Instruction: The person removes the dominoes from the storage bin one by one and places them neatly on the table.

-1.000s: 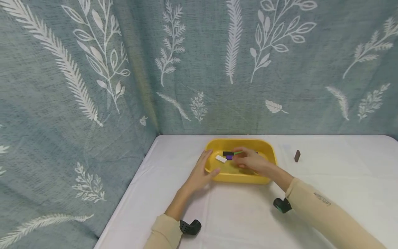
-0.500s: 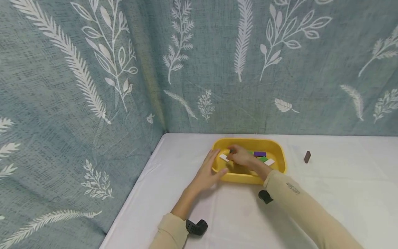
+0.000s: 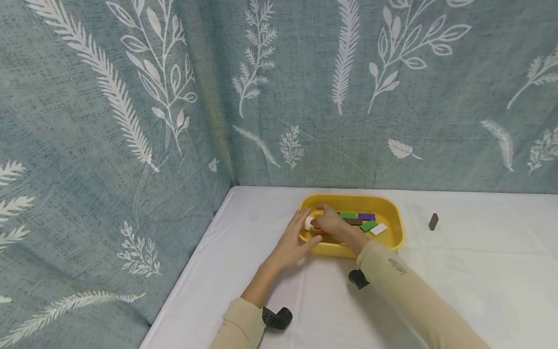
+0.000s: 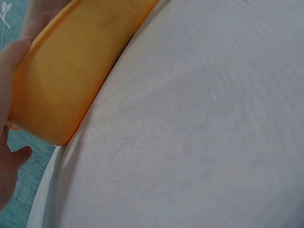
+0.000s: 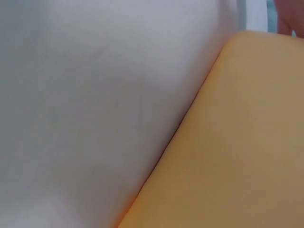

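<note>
A yellow plastic tray stands on the white-covered table with small oblong blocks inside. My left hand rests on its left end in the head view, fairly straight fingers over the left rim and thumb at the front corner. Inside the tray, my right hand reaches to the left end and pinches a white block, now tilted up; its fingertips are partly hidden. Right of that hand lie a green block, a purple block, a dark brown block, and another white block.
One dark brown block stands on the table to the right of the tray. A blue-grey curtain with white leaf patterns borders the back and left. In the left wrist view, white cloth spreads in front of the tray.
My right hand has moved left within the tray, uncovering the blocks on the right. The left white block has gone from lying flat to tilted up. My left hand stays on the rim.
</note>
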{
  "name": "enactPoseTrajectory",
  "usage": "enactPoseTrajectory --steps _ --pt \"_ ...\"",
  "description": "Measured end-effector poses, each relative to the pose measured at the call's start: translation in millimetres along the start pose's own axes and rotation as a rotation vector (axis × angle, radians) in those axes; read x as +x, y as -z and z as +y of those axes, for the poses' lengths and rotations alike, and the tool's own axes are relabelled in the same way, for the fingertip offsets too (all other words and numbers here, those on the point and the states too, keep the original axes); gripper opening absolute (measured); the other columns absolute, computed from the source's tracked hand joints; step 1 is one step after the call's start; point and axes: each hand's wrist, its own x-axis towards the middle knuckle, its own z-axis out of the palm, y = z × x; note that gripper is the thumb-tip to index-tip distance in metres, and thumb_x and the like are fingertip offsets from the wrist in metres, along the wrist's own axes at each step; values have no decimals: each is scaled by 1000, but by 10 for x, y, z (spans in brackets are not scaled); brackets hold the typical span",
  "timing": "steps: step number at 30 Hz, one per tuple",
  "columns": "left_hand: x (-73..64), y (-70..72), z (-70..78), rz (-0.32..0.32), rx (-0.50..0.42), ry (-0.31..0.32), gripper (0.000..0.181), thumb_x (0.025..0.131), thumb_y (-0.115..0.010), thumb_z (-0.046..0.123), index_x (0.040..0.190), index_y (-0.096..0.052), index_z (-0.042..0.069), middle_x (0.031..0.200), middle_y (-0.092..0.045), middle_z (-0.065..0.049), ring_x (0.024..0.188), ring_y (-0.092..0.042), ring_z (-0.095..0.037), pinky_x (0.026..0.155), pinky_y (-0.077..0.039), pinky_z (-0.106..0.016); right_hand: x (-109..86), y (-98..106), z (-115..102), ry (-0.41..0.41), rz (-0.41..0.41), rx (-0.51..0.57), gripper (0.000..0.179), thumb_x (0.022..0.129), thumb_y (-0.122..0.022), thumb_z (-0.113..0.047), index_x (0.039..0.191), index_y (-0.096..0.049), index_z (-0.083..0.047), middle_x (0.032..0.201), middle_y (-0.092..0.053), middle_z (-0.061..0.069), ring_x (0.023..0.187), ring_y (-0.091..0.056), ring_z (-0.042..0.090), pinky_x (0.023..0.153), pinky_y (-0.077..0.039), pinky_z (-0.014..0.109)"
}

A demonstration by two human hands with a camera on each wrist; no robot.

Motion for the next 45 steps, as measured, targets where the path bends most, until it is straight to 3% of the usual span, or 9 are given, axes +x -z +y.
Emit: enactPoseTrajectory --steps 6,11,17,28,36,45 --pt "-7 19 -3 -2 -5 -10 76 94 -58 44 151 -25 8 154 -24 -13 142 -11 -35 111 -17 -52 38 -98 -29 -33 19 104 61 92 -54 1 144 -24 5 116 -53 20 89 -57 23 75 -49 29" --pt "-5 22 11 -6 1 -9 76 94 -57 44 151 -25 7 154 -24 -14 142 -11 -35 111 -17 -50 76 -143 -31 -62 2 210 65 92 -54 3 147 -19 2 103 -53 16 74 -56 20 66 -49 27" --pt "13 14 20 -12 5 -9 75 94 -58 41 151 -24 7 154 -23 -14 143 -10 -34 112 -16 -50 87 -136 -20 -76 -2 204 66 91 -54 5 147 -19 1 88 -57 12 69 -55 18 63 -50 25" --pt "9 18 13 -25 -12 4 80 92 -51 56 152 -22 11 156 -20 -9 144 -8 -31 112 -16 -50 82 -127 -25 -84 -32 244 61 95 -50 1 146 -17 4 88 -57 13 71 -57 19 63 -52 27" --pt "12 0 5 -20 -13 -10 79 93 -53 52 152 -23 10 155 -22 -11 143 -8 -32 112 -15 -51 89 -137 -3 -78 -68 286 68 90 -51 6 145 -11 6 84 -55 10 67 -56 16 62 -50 25" --pt "13 -12 -3 -10 -7 -9 78 93 -55 49 152 -23 8 155 -22 -12 143 -8 -34 111 -15 -52 106 -136 -20 -128 -82 279 79 88 -57 6 148 -6 0 78 -58 9 65 -58 14 62 -51 23"
